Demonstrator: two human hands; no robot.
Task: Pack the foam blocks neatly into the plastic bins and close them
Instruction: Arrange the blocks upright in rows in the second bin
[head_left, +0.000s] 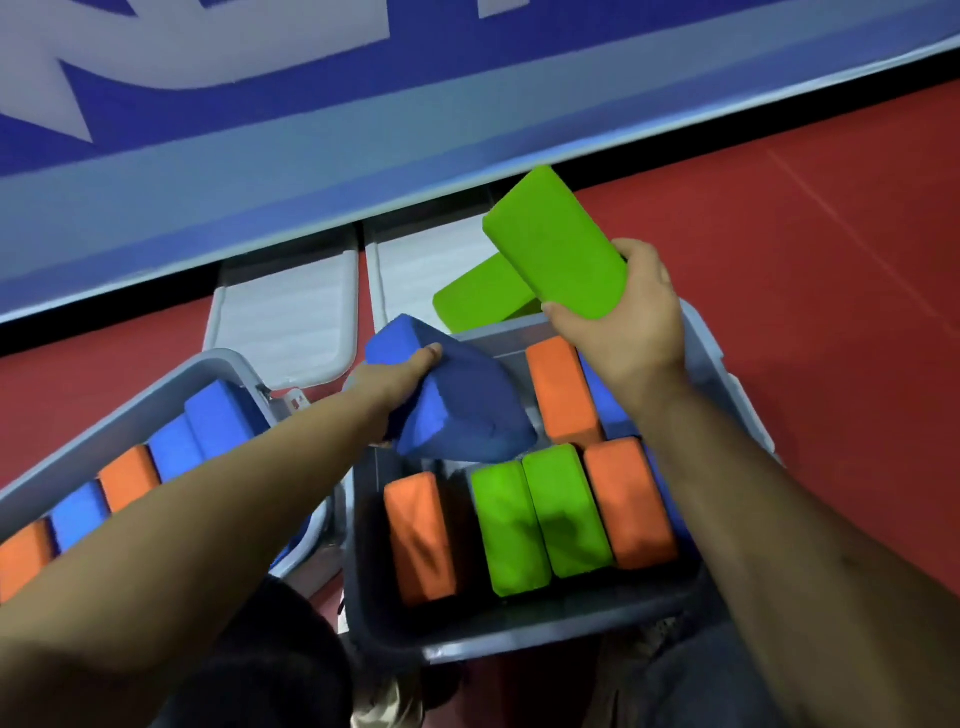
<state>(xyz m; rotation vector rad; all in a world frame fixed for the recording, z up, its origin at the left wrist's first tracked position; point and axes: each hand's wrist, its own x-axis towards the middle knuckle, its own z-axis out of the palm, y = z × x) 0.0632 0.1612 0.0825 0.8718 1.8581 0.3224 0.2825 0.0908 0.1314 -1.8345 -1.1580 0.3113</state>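
Green foam block (556, 241) gripped in your right hand (631, 332), blue block (457, 400) in left hand (397, 376); packing underway. Next: seat both upright in right bin (519, 631) gaps.

At centre frame the left hand (400, 376) grips a blue foam block (457, 410) above the right-hand grey bin (519, 631), where two orange blocks (421, 540) and two green blocks (540, 519) stand on edge. The right hand (631, 322) holds a green foam block (556, 244) tilted over the bin's far rim. At lower left a second bin (104, 423) holds blue and orange blocks. Two pale lids (291, 317) lie on the red floor (805, 234) behind.
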